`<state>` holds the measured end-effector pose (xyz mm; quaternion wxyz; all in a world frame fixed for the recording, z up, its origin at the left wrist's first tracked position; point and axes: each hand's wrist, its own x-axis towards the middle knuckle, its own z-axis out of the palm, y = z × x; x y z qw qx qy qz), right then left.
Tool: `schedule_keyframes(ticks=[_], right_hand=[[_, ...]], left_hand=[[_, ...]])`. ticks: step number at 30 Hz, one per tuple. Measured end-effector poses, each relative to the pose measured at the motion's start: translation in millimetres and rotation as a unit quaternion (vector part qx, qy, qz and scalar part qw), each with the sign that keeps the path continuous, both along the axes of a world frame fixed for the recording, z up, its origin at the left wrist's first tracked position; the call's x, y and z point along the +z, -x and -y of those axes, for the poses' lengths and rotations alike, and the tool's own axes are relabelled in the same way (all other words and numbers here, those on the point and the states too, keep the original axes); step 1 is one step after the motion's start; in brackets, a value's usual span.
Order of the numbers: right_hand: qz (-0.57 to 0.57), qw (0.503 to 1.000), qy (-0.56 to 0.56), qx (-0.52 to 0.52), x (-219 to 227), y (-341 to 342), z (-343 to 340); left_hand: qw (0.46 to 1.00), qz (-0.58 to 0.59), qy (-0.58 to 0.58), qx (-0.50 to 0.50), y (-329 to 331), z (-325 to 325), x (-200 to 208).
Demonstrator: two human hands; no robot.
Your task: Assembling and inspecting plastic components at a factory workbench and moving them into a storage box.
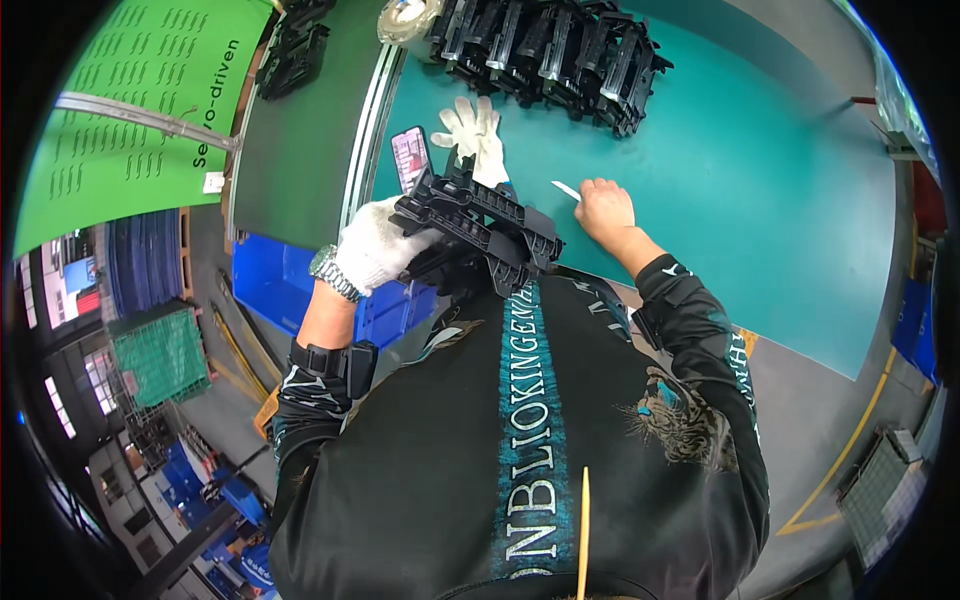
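Note:
My left hand, in a white knit glove with a metal watch at the wrist, is closed on the left end of a black plastic frame part. The part is tilted in front of my chest, by the bench's near edge. My bare right hand is over the teal bench top to the right, its fingers closed round a small knife. Only the thin, pale, pointed blade shows, directed up and left; the handle is hidden in my fist. Beyond the part lie an empty white glove and a phone with its screen lit.
Several similar black parts stand in a row at the bench's far side, beside a tape roll. A dark green conveyor belt runs along the left, carrying more black parts. Below it sits a blue bin.

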<state>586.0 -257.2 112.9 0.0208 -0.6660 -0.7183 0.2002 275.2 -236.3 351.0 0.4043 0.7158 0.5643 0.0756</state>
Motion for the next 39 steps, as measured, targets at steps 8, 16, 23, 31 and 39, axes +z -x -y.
schedule_keyframes(ticks=[8, 16, 23, 31, 39], right_hand=[[-0.033, 0.999, -0.031, -0.005, -10.9, -25.0, 19.6], [-0.484, 0.856, -0.015, -0.182, 52.2, -28.9, 21.6], [-0.564, 0.821, -0.077, -0.041, 116.5, -14.2, 11.8], [-0.523, 0.843, 0.042, -0.117, 111.1, -24.6, -6.5], [-0.61, 0.788, 0.032, -0.076, 114.9, -32.5, 12.9]], left_hand=[[0.994, -0.052, 0.09, 0.016, -43.6, 6.9, 11.7], [0.992, -0.086, 0.075, -0.053, -54.7, -1.2, 4.1], [0.993, -0.019, 0.06, -0.097, -57.7, -8.4, -11.4], [0.988, -0.079, 0.073, -0.116, -68.5, -10.5, -2.6], [0.991, -0.042, 0.091, -0.087, -66.8, -8.9, -8.9]])
